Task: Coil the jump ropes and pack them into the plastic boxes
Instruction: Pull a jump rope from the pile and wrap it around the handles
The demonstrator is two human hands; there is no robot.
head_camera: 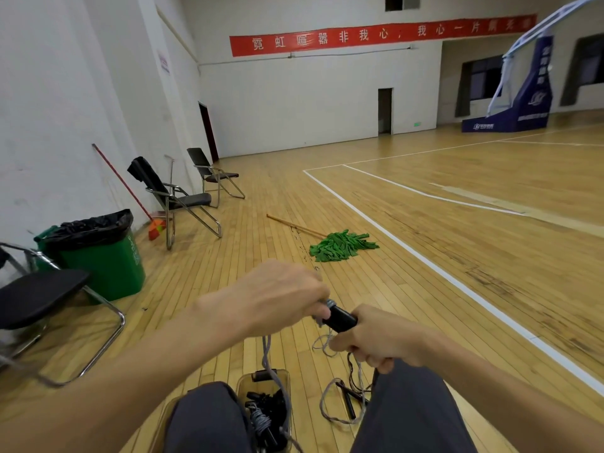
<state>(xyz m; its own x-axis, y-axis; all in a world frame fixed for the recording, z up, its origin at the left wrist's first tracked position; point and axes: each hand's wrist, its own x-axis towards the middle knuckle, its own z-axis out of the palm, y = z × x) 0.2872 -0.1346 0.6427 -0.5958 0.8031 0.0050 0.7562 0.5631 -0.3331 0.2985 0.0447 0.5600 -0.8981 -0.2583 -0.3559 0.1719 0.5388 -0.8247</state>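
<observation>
Far left: green plastic bin with black liner (104, 256), on floor by wall. My left hand (277, 295): fingers curled, pinching grey braided jump rope (267, 353) where it meets black cylindrical handle (340, 318). Rope drops from pinch to clear plastic box (289, 387) on floor between my knees; box holds more black handles and grey cord. Beyond hands: green strip mop (340, 246), flat on floor. Second grey rope with black handles (343, 416), loose on floor just right of box. My right hand (382, 341): fist closed round handle, thin cord loops below.
</observation>
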